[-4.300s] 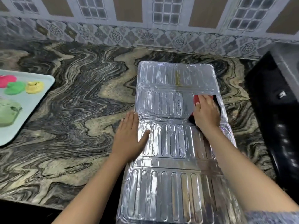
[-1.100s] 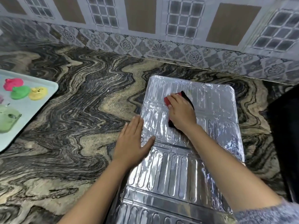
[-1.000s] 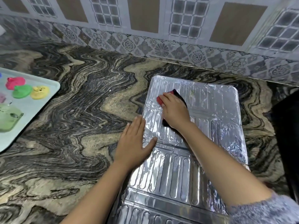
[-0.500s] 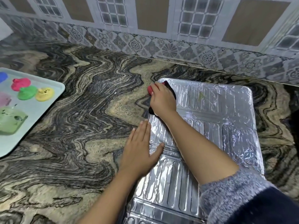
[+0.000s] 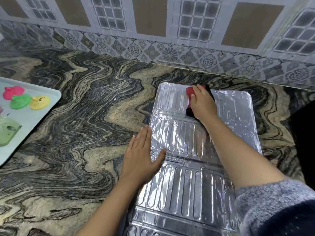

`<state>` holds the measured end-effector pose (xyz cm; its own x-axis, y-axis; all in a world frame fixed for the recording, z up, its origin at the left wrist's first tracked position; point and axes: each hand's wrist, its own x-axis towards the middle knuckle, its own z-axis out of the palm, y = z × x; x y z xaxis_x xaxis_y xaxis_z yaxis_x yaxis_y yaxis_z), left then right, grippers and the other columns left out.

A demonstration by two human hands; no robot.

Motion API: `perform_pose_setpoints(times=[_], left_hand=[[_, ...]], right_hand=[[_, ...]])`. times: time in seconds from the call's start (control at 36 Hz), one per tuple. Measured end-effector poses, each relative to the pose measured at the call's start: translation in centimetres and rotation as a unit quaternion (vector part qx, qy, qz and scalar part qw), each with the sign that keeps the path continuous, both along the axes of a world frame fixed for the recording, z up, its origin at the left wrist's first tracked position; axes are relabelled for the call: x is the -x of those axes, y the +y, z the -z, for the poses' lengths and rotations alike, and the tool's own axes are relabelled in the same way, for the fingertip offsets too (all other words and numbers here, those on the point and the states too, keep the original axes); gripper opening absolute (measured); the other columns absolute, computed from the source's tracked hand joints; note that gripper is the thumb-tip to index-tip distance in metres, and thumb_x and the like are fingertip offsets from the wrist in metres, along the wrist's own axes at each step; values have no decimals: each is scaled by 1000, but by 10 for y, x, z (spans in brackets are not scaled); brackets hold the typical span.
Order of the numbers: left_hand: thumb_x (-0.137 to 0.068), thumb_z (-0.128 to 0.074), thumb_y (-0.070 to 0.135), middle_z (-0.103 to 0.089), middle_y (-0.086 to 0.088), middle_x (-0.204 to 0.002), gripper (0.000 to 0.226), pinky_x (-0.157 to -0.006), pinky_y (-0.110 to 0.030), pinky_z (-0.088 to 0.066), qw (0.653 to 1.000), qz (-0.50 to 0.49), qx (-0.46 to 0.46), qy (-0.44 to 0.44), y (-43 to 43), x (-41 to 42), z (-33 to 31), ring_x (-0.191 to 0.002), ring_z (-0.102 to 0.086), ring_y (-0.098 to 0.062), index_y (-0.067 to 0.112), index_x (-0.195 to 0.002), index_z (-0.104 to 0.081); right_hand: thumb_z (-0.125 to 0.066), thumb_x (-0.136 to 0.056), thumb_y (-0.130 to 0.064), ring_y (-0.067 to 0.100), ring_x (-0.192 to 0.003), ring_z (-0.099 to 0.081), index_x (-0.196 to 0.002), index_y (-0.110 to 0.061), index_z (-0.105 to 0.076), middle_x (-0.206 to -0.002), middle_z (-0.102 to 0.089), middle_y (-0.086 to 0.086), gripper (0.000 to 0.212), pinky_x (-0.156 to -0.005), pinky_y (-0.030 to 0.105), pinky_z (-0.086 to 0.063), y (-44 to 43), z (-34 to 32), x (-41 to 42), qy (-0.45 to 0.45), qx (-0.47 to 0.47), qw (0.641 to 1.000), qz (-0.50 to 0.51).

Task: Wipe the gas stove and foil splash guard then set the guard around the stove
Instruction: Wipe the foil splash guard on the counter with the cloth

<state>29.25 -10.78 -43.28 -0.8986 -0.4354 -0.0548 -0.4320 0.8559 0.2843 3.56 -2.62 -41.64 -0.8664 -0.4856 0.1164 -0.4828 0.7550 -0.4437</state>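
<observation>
No readable text, labels or numbers anywhere.

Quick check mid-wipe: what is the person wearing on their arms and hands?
The left hand and right hand are ungloved, no rings or watch showing. The left forearm is uncovered; the right arm wears a fuzzy grey knit sleeve.

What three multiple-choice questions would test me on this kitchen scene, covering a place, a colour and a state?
1. Where is the foil splash guard? A in a sink; B flat on the counter; C upright.
2. The cloth under the right hand is: A red and black; B white; C blue.
3. The left hand is: A a fist; B lifted; C flat, thumb on the guard.
Answers: B, its panels lie along the counter; A, both colours show beside the fingers; C, its fingers are straight.
</observation>
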Motion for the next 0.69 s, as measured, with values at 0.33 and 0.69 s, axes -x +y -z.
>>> perform_pose_setpoints(times=[0.33,0.69], left_hand=[[-84,-2,72,22,3,-154,84,-117,-30,6,1000,4,12,0,0,-1,2,-142,18,-10,19,-146,17],[-84,-12,72,12,3,-156,85,-117,-31,4,1000,3,4,26,1,0,-1,-143,12,-8,19,-149,8]], right_hand=[[-35,-97,-20,29,-136,-31,-140,-8,-37,-150,-31,10,44,-112,40,-28,103,1,32,-14,3,995,98],[-34,-98,-22,26,-141,-20,-143,-10,-29,-154,-22,8,47,-116,39,-15,124,5,-14,-17,-7,976,215]])
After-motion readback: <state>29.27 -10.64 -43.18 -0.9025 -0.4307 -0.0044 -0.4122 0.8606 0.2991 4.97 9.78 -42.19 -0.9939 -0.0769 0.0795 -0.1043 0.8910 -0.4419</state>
